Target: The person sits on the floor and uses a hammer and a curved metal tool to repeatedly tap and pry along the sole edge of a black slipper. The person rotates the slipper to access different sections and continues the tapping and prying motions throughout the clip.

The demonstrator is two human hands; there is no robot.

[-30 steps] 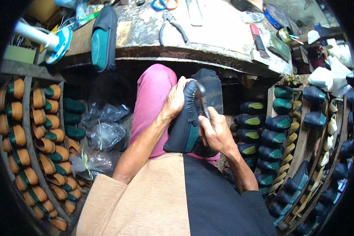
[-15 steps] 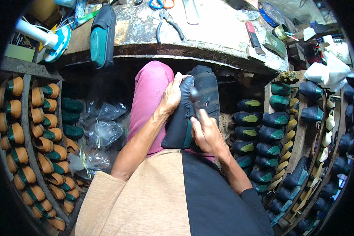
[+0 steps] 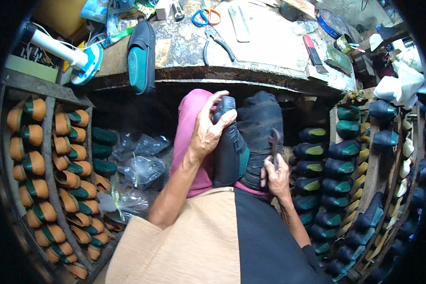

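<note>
Fingers of the left hand (image 3: 207,135) wrap the toe of a black leather shoe with green sole edge (image 3: 229,146), frame centre, resting on the pink-trousered thigh (image 3: 189,137). Right hand (image 3: 275,176) closed narrow on a small dark metal tool (image 3: 274,144) (tip type unclear). Judgement: pin the upper firmly, work short strokes. Matte leather, scuffed workbench (image 3: 270,47) above, racked shoes (image 3: 331,156) at right.

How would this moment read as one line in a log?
left hand: grips dark shoe on lap | right hand: holds dark metal tool upright beside it | workbench: pliers, scissors
</note>
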